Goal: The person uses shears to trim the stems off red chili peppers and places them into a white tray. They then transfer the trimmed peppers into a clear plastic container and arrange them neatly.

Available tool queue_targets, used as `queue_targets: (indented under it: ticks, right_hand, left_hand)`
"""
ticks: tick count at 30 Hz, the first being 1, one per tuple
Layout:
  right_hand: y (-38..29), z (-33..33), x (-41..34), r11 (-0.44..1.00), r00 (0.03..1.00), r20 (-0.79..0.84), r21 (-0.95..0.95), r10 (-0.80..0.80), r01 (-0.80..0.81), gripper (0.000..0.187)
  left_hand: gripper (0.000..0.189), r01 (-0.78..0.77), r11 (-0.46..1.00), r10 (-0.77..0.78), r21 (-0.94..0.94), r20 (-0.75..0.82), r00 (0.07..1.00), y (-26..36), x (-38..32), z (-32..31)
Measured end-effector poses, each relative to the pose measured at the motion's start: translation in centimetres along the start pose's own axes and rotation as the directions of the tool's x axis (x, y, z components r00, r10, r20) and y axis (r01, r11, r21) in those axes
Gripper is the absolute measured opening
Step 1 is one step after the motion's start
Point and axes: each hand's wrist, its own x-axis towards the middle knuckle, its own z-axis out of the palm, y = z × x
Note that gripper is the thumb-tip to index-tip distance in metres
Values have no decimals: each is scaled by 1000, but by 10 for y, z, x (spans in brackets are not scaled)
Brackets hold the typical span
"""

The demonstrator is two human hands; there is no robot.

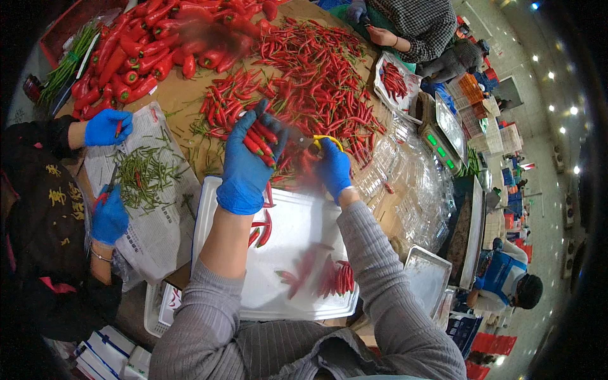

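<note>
My left hand [251, 161], in a blue glove, holds several red chili peppers [259, 142] above the near edge of a large chili pile [318, 85]. To its right, my gloved right hand [334, 168] grips yellow-handled scissors [327, 138]; their blades point towards my left hand and are blurred. Beneath my forearms lies a white tray [294, 213], with a few loose chilies [266, 228] near my left wrist and a neat bunch of chilies [343, 279] at its near right. A smudge on the view blurs parts of the peppers and tray.
At left, a co-worker's gloved hands [109, 213] are over newspaper [156, 237] with cut green stems [147, 178]. Large red peppers [142, 52] are heaped at back left. Clear plastic containers [413, 185] and a scale [439, 137] stand right. Another co-worker's hand [382, 35] is beyond the pile.
</note>
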Motion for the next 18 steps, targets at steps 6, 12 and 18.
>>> queue_targets:
  ticks: [6, 12, 18]
  right_hand:
    - [-35, 16, -30, 932, 930, 58, 39, -363, 362, 38]
    - [-108, 20, -76, 940, 900, 271, 109, -341, 324, 21]
    - [-106, 9, -90, 964, 956, 122, 49, -265, 261, 20]
  left_hand:
    - [28, -13, 888, 86, 459, -138, 987, -8, 6, 1]
    - [19, -5, 587, -54, 810, 46, 997, -37, -11, 18]
    - [24, -162, 653, 55, 740, 166, 985, -40, -17, 27]
